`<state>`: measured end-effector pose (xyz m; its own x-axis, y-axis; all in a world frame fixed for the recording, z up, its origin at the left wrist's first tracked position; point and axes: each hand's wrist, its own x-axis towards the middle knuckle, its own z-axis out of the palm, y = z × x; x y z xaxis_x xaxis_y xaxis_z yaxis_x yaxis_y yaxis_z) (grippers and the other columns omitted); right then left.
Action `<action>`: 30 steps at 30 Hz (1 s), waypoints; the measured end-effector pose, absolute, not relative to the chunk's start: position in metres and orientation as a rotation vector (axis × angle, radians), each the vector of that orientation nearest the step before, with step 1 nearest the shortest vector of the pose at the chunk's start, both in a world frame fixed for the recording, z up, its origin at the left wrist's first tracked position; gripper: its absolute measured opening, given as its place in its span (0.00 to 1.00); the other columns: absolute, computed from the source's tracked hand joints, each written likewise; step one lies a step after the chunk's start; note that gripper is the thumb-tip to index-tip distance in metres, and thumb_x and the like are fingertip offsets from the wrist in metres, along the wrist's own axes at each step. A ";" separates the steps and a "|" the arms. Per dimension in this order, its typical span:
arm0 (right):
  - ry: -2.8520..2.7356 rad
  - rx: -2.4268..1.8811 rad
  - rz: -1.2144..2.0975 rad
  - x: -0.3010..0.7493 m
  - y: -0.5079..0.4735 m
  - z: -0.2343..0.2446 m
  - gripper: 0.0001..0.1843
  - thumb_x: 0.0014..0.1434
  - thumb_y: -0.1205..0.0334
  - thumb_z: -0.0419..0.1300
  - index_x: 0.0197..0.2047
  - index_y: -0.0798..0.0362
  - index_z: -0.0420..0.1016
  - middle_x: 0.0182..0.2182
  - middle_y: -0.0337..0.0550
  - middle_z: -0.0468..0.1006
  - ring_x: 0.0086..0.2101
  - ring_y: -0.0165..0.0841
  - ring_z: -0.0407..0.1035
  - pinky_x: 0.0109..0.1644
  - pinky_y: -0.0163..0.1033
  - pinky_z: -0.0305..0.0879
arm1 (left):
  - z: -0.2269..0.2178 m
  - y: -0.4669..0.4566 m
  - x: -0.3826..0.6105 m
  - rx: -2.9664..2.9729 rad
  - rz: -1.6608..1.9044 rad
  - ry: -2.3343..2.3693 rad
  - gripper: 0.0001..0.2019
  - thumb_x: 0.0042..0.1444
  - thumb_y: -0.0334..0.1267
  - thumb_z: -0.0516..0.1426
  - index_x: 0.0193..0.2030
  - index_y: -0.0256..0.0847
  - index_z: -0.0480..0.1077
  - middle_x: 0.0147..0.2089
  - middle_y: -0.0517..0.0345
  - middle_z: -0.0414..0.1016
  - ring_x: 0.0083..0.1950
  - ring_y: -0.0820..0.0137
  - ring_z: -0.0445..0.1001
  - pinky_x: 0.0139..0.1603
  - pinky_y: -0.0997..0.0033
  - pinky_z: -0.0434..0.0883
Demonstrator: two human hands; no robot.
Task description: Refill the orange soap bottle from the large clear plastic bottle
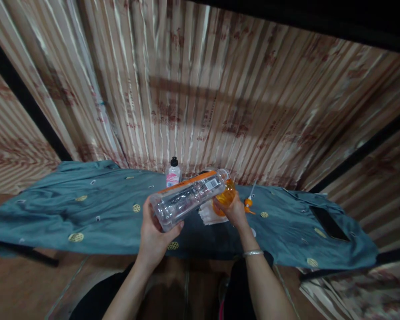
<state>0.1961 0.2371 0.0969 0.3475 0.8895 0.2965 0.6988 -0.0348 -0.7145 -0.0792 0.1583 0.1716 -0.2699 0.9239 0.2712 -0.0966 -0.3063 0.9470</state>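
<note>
My left hand [158, 238] is wrapped round the base of a large clear plastic bottle [188, 200] with an orange-and-dark label. The bottle is tilted, its neck up and to the right, over an orange see-through bottle [227, 193]. My right hand [234, 209] is closed round that orange bottle. Whether the neck touches its mouth, I cannot tell. A white tissue or cloth [210, 215] lies beneath the orange bottle. Just right of my right hand, an orange pump top [248, 203] with a thin clear tube rests on the cloth.
A teal patterned cloth [110, 213] covers the long narrow table. Behind my hands stands a small bottle [174, 173] with a black cap. At the right lies a dark phone [329, 223]. A pleated curtain [193, 98] hangs behind, and dark frame bars [23, 93] flank the sides.
</note>
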 end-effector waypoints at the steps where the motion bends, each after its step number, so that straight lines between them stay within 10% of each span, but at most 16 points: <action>1: -1.406 -1.788 0.289 0.196 0.237 0.096 0.45 0.53 0.41 0.72 0.66 0.53 0.64 0.49 0.56 0.87 0.51 0.52 0.83 0.53 0.52 0.78 | 0.171 0.158 -0.079 1.178 1.687 1.142 0.44 0.35 0.45 0.76 0.60 0.46 0.64 0.57 0.49 0.77 0.54 0.56 0.82 0.54 0.59 0.82; 30: -1.430 -1.734 0.329 0.198 0.236 0.096 0.39 0.56 0.38 0.69 0.62 0.52 0.67 0.49 0.59 0.87 0.49 0.57 0.83 0.52 0.57 0.79 | 0.178 0.153 -0.075 1.121 1.652 1.134 0.43 0.35 0.43 0.74 0.59 0.45 0.62 0.59 0.47 0.76 0.58 0.54 0.82 0.58 0.54 0.80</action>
